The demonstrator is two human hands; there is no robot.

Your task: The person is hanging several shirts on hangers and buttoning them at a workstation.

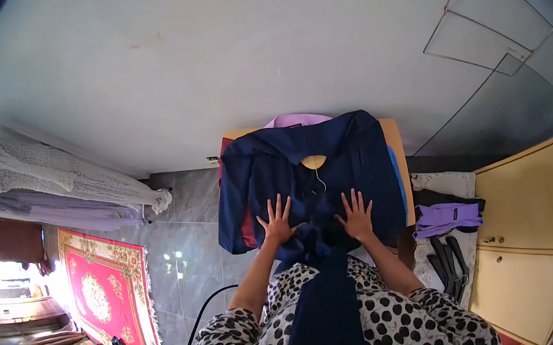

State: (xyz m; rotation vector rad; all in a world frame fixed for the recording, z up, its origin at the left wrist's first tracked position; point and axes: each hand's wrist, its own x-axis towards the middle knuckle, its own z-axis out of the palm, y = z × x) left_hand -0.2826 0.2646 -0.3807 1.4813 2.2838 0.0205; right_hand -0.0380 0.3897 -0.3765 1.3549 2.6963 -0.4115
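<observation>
A navy blue long-sleeved garment (357,148) lies spread over a small wooden table (391,133) against the wall. In its neck opening shows a pale wooden piece (314,162) with a thin metal hook, which looks like a clothes hanger. My left hand (276,223) lies flat on the left part of the garment, fingers spread. On its right part my right hand (356,216) rests the same way, palm down. Between my hands the fabric is bunched. A long dark navy cloth (323,313) hangs down my front.
Lilac cloth (297,120) and dark red cloth (247,231) show from under the garment. To the right are a folded purple garment (447,218), black hangers (448,265) and a wooden cabinet (524,223). Beaded gowns (45,168) hang at left above a red rug (106,285).
</observation>
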